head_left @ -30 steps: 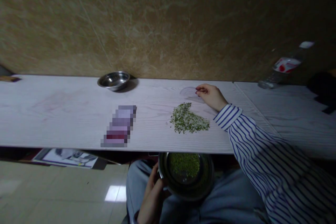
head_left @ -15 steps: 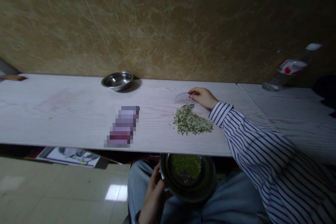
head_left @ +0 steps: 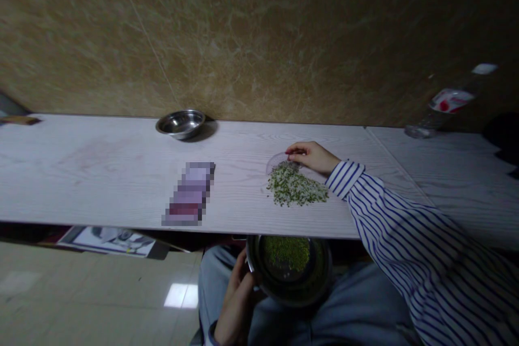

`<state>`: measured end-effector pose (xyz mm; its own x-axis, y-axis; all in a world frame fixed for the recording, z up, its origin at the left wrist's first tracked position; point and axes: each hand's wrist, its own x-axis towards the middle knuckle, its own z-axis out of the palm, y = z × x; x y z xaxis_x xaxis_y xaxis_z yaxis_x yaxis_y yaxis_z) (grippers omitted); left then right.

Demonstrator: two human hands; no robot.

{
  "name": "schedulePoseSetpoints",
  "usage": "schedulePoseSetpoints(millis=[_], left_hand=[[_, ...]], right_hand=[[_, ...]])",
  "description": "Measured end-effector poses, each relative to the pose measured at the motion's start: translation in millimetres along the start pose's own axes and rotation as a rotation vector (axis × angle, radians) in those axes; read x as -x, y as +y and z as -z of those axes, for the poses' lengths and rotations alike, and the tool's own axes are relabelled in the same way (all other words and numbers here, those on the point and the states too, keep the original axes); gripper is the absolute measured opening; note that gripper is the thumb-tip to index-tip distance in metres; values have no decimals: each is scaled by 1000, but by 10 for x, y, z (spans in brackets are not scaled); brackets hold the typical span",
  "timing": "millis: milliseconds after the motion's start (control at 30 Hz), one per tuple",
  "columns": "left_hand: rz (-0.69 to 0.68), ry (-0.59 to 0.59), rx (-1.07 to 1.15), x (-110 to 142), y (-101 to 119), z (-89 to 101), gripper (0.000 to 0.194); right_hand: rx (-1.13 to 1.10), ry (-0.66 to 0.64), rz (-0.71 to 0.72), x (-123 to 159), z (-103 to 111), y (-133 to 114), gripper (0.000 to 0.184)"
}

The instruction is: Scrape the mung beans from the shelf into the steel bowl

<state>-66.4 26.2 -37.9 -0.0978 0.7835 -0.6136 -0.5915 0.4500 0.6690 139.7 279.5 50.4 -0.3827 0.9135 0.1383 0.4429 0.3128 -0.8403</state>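
My right hand (head_left: 311,157) pinches a clear plastic protractor (head_left: 275,160) by its edge. The protractor's lower side lies at the far edge of a pile of mung beans mixed with white grains (head_left: 298,186) on the table. Below the table's front edge, my left hand (head_left: 240,289) grips the left rim of a metal bowl (head_left: 320,286) above my lap. Green mung beans (head_left: 286,252) cover part of the bowl's bottom. A few pale grains show near them.
A second metal bowl (head_left: 180,124) stands by the wall. A pixelated phone-like slab (head_left: 190,193) lies left of the pile on the white table (head_left: 101,173). A clear bottle (head_left: 450,101) stands at the right. Under the table edge is a picture sheet (head_left: 111,241).
My right hand has drawn the protractor toward me, from behind the pile onto its far edge. My left hand keeps the bowl in nearly the same place.
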Motion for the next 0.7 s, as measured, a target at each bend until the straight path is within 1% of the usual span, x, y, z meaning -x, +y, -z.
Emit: schedulePoseSetpoints(millis=[233, 467, 700], left_hand=[[-19, 13, 8, 5, 4, -16, 64], [-24, 13, 4, -10, -22, -19, 63], [-25, -30, -5, 13, -9, -24, 59]], right_hand=[[52, -40, 37, 125, 18, -70, 16], [81, -12, 47, 289, -16, -127, 16], [122, 16, 42, 455, -48, -160, 17]])
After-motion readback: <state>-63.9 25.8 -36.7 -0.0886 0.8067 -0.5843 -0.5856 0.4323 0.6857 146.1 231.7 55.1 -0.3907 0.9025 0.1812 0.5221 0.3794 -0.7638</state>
